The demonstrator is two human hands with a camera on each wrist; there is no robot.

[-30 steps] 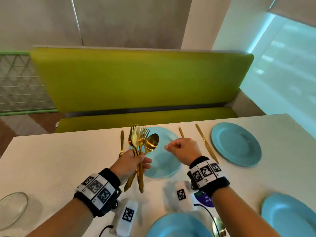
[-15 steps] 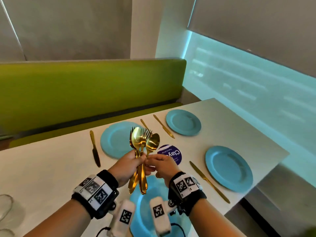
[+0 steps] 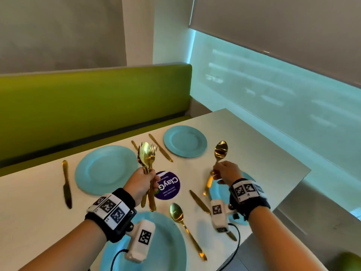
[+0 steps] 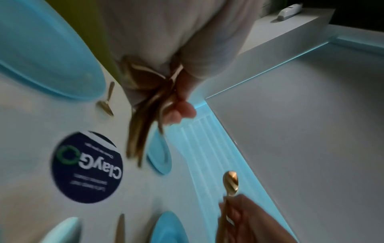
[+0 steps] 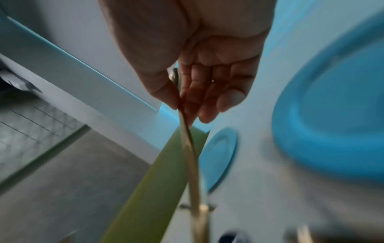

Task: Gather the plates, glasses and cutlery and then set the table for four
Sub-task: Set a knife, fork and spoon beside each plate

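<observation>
Right hand [image 3: 224, 172] closed in a pinch on the handle of one gold spoon [image 3: 220, 151], bowl up, long axis near upright and leaning slightly, held above the blue plate [image 3: 247, 178] at the table's right edge. Gold knife [image 3: 199, 201] already laid just left of that plate, long axis roughly parallel to the right edge. Judged: spoon destined for this setting, with the right hand far nearer than the left, needing a tilt to horizontal first. Left hand [image 3: 141, 182] wrapped around the remaining bundle of forks and spoons [image 3: 147, 159], upright, above the table's [image 3: 29, 202] middle beside the purple sticker [image 3: 169, 185]. Placed spoon [image 3: 182, 223] seen beside the near-edge plate [image 3: 168, 247].
</observation>
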